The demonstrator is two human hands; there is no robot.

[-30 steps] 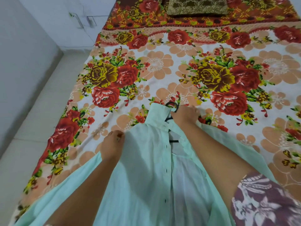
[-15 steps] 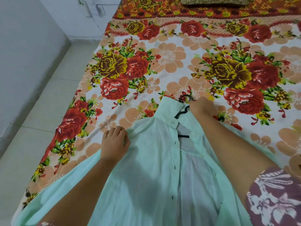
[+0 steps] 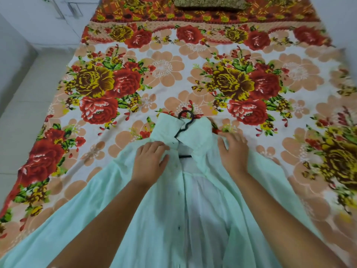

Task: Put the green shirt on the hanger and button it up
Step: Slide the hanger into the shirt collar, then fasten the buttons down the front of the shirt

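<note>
The pale green shirt (image 3: pixel 154 219) lies front-up on the bed, its front panels parted down the middle with small dark buttons along the left placket. A black hanger (image 3: pixel 185 123) sits inside the collar; its hook pokes out past the collar and a bit of its bar shows in the neck opening. My left hand (image 3: pixel 149 162) rests flat on the left shoulder of the shirt, fingers relaxed, just beside the collar. My right hand (image 3: pixel 233 149) lies on the right shoulder with fingers spread over the cloth.
The shirt lies on a bed covered by a floral sheet (image 3: pixel 168 66) of red and yellow roses. A dark patterned pillow (image 3: pixel 210 2) sits at the far end. Pale tiled floor (image 3: pixel 29 97) and a white wall run along the left side.
My right hand left the hanger's neck and moved right onto the shirt's right shoulder. My left hand slid right, up to the collar. The right collar now lies over the hanger.
</note>
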